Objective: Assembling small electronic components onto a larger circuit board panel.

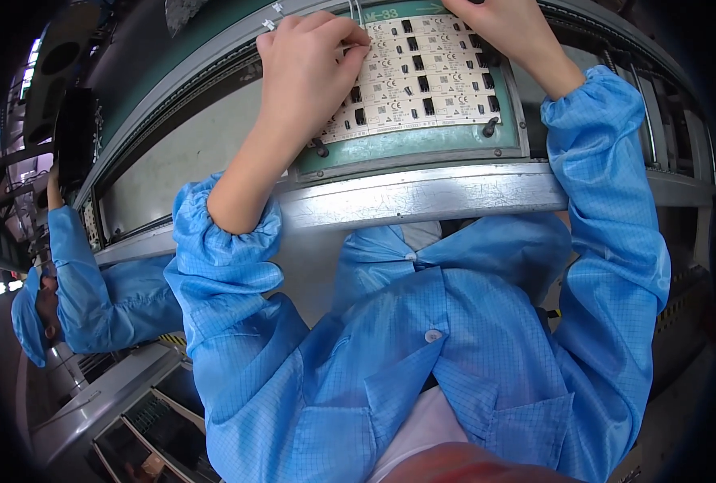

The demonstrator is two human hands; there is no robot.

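Observation:
A white printed circuit board panel (410, 112) with rows of small black components lies in a green carrier frame (422, 146) on the rail in front of me. My left hand (314, 68) bends over the panel's left edge, thumb and fingers pinched together; what is between them, if anything, is hidden. White wires (357, 13) run upward just beyond those fingertips. Small white connectors (269, 25) stick out beside the knuckles, and whether this hand holds them I cannot tell. At the panel's far right corner is my right hand (509, 30), its fingers mostly cut off by the upper edge.
A metal conveyor rail (422, 191) runs between me and the carrier. Black clamp knobs (491, 126) stand on the carrier's near side. On the left, a person in blue workwear (124, 302) works at the same line. Racks with slots (161, 423) stand low at the left.

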